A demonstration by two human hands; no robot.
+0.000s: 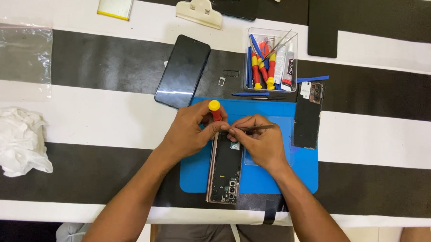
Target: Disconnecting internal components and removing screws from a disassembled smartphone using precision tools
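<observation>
An opened phone (225, 172) lies lengthwise on a blue mat (256, 176), its inner boards showing. My left hand (188, 129) grips a red screwdriver with a yellow cap (215, 109), held upright over the phone's far end. My right hand (258, 140) holds metal tweezers (256, 128) that point toward the same spot. Fingertips of both hands meet above the phone's top edge, hiding what lies beneath.
A dark phone screen panel (183, 71) rests beyond the mat. A clear tray (271, 60) holds screwdrivers and a glue tube. A black back cover (308, 110) lies at the mat's right. Crumpled white tissue (13, 139) and a plastic bag (20, 54) sit left.
</observation>
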